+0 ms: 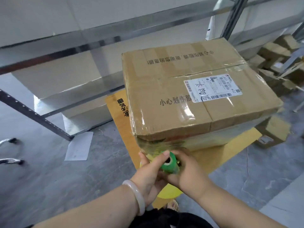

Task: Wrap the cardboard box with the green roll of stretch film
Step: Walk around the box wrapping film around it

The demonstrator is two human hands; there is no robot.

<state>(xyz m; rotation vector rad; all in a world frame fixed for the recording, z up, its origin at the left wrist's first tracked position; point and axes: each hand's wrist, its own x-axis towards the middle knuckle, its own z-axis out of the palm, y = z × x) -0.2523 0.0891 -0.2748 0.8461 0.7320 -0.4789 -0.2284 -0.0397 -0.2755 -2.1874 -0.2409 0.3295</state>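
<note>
Cardboard box part-wrapped, green roll of stretch film gripped in both hands at near lower corner

Left hand closed round roll from left, thumb over top end, pale bangle on wrist; right hand closed on roll from right. Roll just beside box front face, film stretched from roll onto lower front. Glossy film also over near half of box top, white shipping label under it. Box on flat orange-brown cardboard sheet on grey floor; metal shelving left, small cartons far right, white paper on floor
</note>
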